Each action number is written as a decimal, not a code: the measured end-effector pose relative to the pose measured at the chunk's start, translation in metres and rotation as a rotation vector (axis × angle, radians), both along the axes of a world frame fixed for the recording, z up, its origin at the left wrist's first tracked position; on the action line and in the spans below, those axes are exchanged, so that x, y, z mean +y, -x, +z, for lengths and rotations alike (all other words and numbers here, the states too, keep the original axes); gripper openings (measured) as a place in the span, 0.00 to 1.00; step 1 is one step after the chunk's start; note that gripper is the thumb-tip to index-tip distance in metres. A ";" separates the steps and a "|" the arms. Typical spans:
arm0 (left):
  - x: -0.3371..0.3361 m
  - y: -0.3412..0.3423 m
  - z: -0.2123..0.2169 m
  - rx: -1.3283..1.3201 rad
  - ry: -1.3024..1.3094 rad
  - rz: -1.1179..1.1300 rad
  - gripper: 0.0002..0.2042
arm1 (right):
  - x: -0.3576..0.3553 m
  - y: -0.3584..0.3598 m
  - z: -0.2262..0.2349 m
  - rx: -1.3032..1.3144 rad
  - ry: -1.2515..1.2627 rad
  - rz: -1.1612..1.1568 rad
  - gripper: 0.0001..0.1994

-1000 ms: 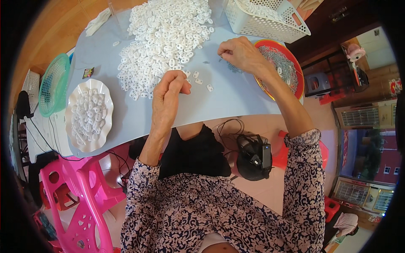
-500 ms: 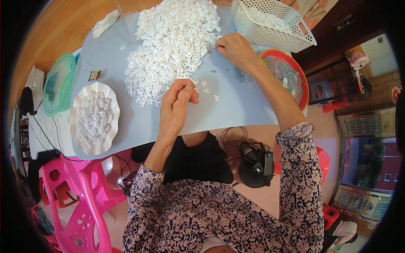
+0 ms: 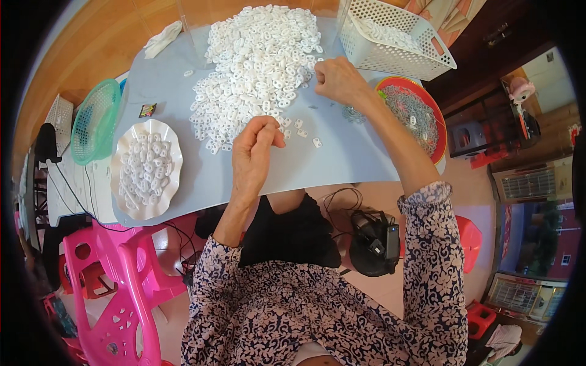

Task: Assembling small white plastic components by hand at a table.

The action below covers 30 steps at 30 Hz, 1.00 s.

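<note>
Presently, sorting step: left hand [image 3: 255, 146] pinched, contents unclear; right hand [image 3: 337, 79] curled at white ring heap [image 3: 256, 61]; next pick wanted fingertip care.

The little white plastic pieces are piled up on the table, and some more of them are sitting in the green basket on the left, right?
Not quite. The extra white pieces sit on the white scalloped plate, not in the green basket, which stands beside it at the table's edge. The big pile does lie on the table, as the head view shows.
</note>
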<state>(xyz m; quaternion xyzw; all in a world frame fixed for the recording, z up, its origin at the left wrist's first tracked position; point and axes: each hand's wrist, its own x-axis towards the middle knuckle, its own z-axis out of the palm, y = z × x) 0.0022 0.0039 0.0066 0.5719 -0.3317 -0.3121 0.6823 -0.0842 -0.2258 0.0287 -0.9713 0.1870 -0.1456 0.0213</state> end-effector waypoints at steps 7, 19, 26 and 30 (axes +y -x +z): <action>-0.039 -0.024 0.010 -0.898 0.055 0.103 0.06 | 0.055 0.023 -0.004 -0.349 -0.656 -0.143 0.08; -0.066 -0.037 -0.004 -1.391 -0.092 -0.052 0.08 | 0.061 0.019 -0.020 -0.551 -0.751 -0.028 0.05; -0.052 -0.018 0.002 -0.640 -0.079 0.017 0.07 | 0.054 0.015 -0.028 -0.626 -1.071 0.075 0.07; -0.051 -0.016 0.006 -0.153 -0.086 -0.074 0.06 | 0.054 0.013 -0.027 -0.626 -1.060 0.122 0.08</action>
